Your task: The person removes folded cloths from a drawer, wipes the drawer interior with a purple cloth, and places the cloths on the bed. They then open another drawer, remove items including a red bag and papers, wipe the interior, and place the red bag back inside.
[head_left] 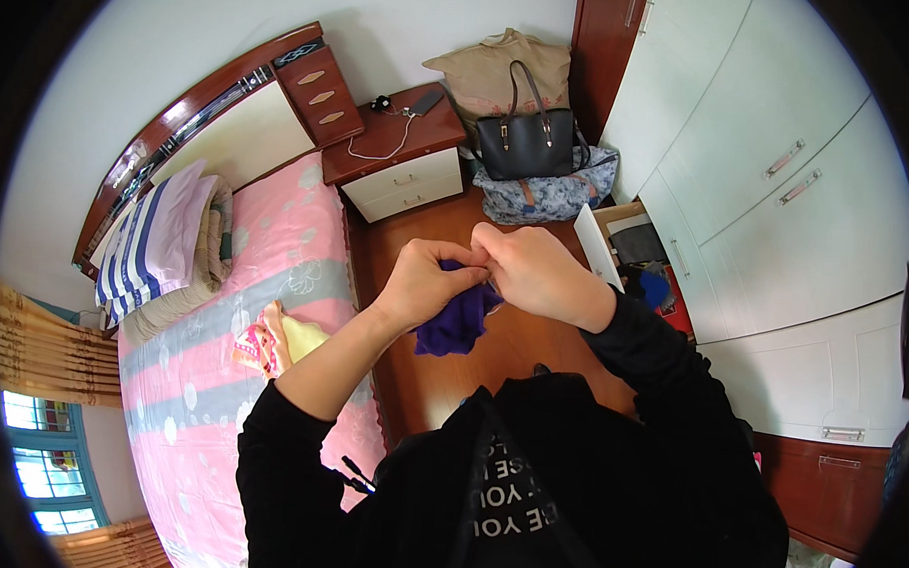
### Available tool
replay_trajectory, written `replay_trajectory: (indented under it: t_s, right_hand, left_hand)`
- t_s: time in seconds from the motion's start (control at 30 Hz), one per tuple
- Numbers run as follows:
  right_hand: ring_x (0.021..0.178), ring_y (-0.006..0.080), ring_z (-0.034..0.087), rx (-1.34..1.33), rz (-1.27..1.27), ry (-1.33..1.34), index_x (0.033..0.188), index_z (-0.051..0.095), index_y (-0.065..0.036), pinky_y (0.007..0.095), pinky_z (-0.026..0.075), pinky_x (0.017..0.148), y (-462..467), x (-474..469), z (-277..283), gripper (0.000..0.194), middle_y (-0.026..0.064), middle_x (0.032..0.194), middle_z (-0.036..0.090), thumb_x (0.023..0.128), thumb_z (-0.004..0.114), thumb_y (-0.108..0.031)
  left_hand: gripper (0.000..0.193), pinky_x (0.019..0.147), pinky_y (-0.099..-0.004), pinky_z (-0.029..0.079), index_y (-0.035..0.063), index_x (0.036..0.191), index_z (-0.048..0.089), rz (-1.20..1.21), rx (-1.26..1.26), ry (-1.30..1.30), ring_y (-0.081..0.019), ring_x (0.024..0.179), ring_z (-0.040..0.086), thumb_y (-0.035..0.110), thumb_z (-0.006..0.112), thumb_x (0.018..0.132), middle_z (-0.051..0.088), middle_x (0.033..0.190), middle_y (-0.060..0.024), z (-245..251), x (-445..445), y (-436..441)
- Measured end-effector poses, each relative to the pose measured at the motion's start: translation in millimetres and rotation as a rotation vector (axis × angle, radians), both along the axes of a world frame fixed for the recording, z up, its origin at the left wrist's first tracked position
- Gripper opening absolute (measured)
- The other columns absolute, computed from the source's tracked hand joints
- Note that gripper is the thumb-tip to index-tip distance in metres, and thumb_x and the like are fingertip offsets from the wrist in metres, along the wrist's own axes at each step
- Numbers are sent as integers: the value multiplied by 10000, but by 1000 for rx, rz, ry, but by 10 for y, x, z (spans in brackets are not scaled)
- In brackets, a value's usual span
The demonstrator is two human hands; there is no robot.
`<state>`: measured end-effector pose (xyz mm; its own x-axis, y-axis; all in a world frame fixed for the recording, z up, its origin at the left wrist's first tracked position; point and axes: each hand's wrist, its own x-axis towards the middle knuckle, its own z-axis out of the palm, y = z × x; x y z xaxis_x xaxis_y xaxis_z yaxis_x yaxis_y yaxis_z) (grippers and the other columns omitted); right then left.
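A dark purple piece of fabric [454,325] hangs bunched below my hands, over the wooden floor. My left hand [428,279] pinches its upper part between thumb and fingers. Close against it, my right hand [526,264] has its fingertips pressed together at the fabric's edge. What exactly the right fingertips hold is hidden behind the knuckles. On the bed to the left lies a crumpled yellow and pink patterned cloth [280,338], partly covered by my left forearm.
The pink and grey bed [210,403] fills the left, with folded bedding [163,236] near its headboard. A nightstand [405,181], a black handbag [527,144] on a patterned bag [548,193], and an open drawer [595,247] stand ahead. White wardrobe doors [764,242] line the right.
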<state>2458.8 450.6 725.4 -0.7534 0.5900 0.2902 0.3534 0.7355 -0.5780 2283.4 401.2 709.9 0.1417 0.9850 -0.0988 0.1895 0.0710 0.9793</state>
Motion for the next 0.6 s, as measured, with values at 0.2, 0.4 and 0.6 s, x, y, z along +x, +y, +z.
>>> replay_trajectory:
  t_s: [0.2, 0.4, 0.6]
  right_hand:
    - [646, 351, 597, 86, -88, 21, 882, 448, -34, 407, 447, 538, -53, -76, -49, 154, 145, 672, 590, 786, 561, 6]
    - [805, 165, 630, -663, -10, 443, 1015, 548, 1, 269, 477, 706, 82, -91, -274, 182, 83, 835, 643, 833, 542, 2]
    - [794, 90, 566, -958, 118, 534, 995, 624, 21, 228, 449, 713, 126, -52, -491, 153, 40, 872, 629, 879, 566, -59]
  left_hand:
    - [140, 616, -249, 503, -41, 825, 685, 94, 120, 206, -92, 638, 613, 82, 683, 758, 680, 716, -87, -43, -9, 31]
    - [106, 671, -218, 495, -48, 881, 674, 137, 85, -143, -91, 721, 609, 41, 641, 832, 673, 789, -67, -6, -81, 35]
    - [115, 667, -215, 500, -40, 871, 673, 188, 60, -278, -88, 725, 611, 69, 659, 838, 670, 798, -58, -8, -77, -48]
